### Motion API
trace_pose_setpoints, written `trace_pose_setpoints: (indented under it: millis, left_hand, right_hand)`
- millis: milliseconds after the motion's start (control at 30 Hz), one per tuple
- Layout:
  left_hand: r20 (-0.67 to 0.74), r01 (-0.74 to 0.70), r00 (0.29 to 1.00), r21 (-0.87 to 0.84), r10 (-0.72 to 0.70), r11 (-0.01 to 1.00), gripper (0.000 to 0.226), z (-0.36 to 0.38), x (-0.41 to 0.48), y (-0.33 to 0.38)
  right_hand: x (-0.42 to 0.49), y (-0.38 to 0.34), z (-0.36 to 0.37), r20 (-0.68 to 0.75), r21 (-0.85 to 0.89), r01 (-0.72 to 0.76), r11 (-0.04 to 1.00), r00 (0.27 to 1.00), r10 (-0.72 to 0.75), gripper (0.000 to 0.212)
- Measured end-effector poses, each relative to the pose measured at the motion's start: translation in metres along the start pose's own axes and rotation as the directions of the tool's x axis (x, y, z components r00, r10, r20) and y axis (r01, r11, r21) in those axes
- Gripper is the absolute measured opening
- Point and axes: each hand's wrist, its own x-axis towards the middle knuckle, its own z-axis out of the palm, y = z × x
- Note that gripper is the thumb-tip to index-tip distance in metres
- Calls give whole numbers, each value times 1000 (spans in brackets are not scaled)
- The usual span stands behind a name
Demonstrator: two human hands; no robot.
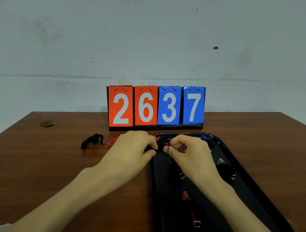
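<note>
One smooth brown wooden table is being covered at lower right by one glossy black oblong tray. Four cards, two orange and two blue, are being displayed on one scoreboard at centre. One small black piece with a red cord is being pinched between the left hand and the right hand, above the tray's upper-left corner.

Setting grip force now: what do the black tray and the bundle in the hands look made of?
The black tray looks like glossy hard plastic: its far rim shows sheen. The bundle pinched by the left hand and right hand looks like matte black cord or fabric, crumpled, with a red string and a shiny ring, probably metal.
</note>
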Motion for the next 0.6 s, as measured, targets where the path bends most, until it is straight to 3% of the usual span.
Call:
trace_pose_setpoints:
  millis: [200,367,467,600]
  left_hand:
    - [-75,57,995,-201,-73,978,18,-5,3,-3]
    - [-154,103,971,-421,-183,901,25,2,4,-3]
    - [-198,97,960,-423,-197,901,12,8,3,-4]
    - [-201,99,959,-414,-197,905,18,13,3,-9]
  right_hand:
    - [-5,-8,0,69,-87,108,990,992,-102,14]
    - [-8,-11,-2,12,-132,174,976,985,-174,14]
    - [-10,-13,-1,4,-161,195,968,980,-197,15]
    - [-12,-13,2,10,-182,193,964,981,-195,15]
